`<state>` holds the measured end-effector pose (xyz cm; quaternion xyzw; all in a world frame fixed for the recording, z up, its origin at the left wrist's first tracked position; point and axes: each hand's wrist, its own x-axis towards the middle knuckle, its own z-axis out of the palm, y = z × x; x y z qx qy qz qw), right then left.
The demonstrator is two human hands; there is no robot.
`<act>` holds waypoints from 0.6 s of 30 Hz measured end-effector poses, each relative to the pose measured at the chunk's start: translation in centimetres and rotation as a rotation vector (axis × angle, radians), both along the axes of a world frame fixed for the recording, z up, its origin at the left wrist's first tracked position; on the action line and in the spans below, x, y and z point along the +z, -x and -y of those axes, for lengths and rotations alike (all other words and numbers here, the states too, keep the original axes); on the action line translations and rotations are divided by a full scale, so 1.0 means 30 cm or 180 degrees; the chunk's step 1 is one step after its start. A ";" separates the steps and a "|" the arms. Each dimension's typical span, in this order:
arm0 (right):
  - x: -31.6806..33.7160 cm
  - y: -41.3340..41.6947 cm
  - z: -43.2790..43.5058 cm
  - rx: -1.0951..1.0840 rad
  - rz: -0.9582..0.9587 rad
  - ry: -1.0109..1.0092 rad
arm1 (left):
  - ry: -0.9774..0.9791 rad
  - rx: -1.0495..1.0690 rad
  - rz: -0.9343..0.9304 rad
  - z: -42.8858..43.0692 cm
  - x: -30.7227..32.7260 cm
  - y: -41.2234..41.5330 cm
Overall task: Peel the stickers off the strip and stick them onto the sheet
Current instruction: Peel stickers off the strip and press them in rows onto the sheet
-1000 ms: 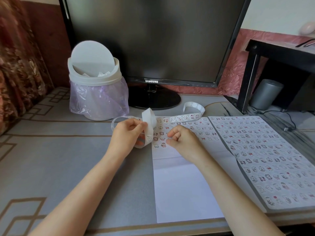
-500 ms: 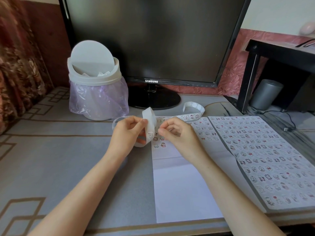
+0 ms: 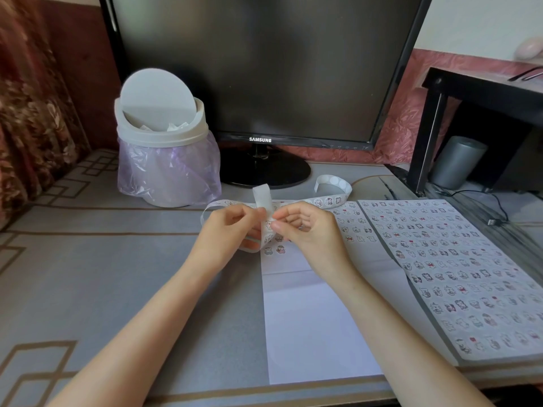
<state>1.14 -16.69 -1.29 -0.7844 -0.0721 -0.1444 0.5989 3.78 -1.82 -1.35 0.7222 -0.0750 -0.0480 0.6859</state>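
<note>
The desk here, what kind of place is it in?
Probably a home desk corner: a black Samsung monitor, a small white swing-lid bin lined with a purple plastic bag, and a grey patterned tabletop.

Bin [image 3: 160, 136] left of monitor [image 3: 264, 69]; sheet [image 3: 311, 324] before monitor on table [image 3: 88, 274]; second sheet [image 3: 458, 277] just right

On my feed, the sticker strip [image 3: 333, 185] at frame centre looks like smooth, faintly shiny paper. The sheet [image 3: 311, 327] below it is plain matt white paper with a fold crease across it. At upper left I see a swing-lid bin [image 3: 160, 136] in matt white plastic, lined with a thin, crinkled, translucent lilac plastic bag [image 3: 170, 174]. The monitor [image 3: 258, 69] has a glossy black plastic bezel. The tabletop [image 3: 117, 274] reads smooth, matt grey. At the left edge hangs patterned cloth [image 3: 32, 113].
</note>
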 end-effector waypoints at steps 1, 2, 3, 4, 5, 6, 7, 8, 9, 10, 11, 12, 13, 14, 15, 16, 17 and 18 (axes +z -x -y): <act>-0.001 -0.001 0.002 -0.0012 0.0002 0.0024 | -0.0061 -0.0034 0.0031 0.001 -0.002 0.000; -0.002 -0.001 0.004 -0.0021 0.0006 0.0039 | -0.0085 -0.0071 0.0055 0.000 -0.003 0.002; -0.002 -0.001 0.006 -0.0031 0.0011 0.0045 | -0.0097 -0.0106 0.0079 -0.001 -0.003 0.004; -0.002 -0.001 0.006 -0.0037 0.0019 0.0044 | -0.0114 -0.0130 0.0103 -0.001 -0.001 0.006; -0.001 -0.001 0.007 -0.0040 0.0025 0.0036 | -0.0134 -0.0141 0.0121 -0.003 -0.001 0.007; 0.000 -0.001 0.007 -0.0038 0.0024 0.0025 | -0.0150 -0.0143 0.0130 -0.004 0.000 0.008; 0.001 -0.001 0.008 -0.0035 0.0015 0.0018 | -0.0159 -0.0139 0.0134 -0.005 0.001 0.008; 0.001 -0.001 0.008 -0.0033 0.0002 0.0021 | -0.0168 -0.0139 0.0139 -0.005 0.001 0.008; 0.001 -0.001 0.009 -0.0030 -0.0013 0.0025 | -0.0177 -0.0147 0.0147 -0.004 0.002 0.008; 0.001 -0.002 0.009 -0.0027 -0.0031 0.0029 | -0.0186 -0.0162 0.0156 -0.004 0.003 0.009; 0.000 -0.003 0.010 -0.0025 -0.0045 0.0035 | -0.0197 -0.0174 0.0160 -0.004 0.002 0.008; -0.001 -0.004 0.010 -0.0024 -0.0055 0.0045 | -0.0215 -0.0179 0.0158 -0.004 0.001 0.008; -0.003 -0.005 0.011 -0.0022 -0.0066 0.0059 | -0.0235 -0.0177 0.0149 -0.004 0.000 0.008; -0.006 -0.006 0.012 -0.0020 -0.0079 0.0082 | -0.0250 -0.0168 0.0132 -0.004 -0.001 0.008; -0.008 -0.008 0.013 -0.0025 -0.0099 0.0122 | -0.0256 -0.0157 0.0112 -0.004 -0.002 0.008; -0.011 -0.009 0.014 -0.0034 -0.0121 0.0184 | -0.0255 -0.0149 0.0085 -0.004 -0.003 0.007; -0.014 -0.010 0.014 -0.0045 -0.0138 0.0267 | -0.0237 -0.0142 0.0049 -0.003 -0.003 0.006; -0.016 -0.010 0.014 -0.0046 -0.0153 0.0356 | -0.0199 -0.0136 -0.0001 -0.004 -0.003 0.006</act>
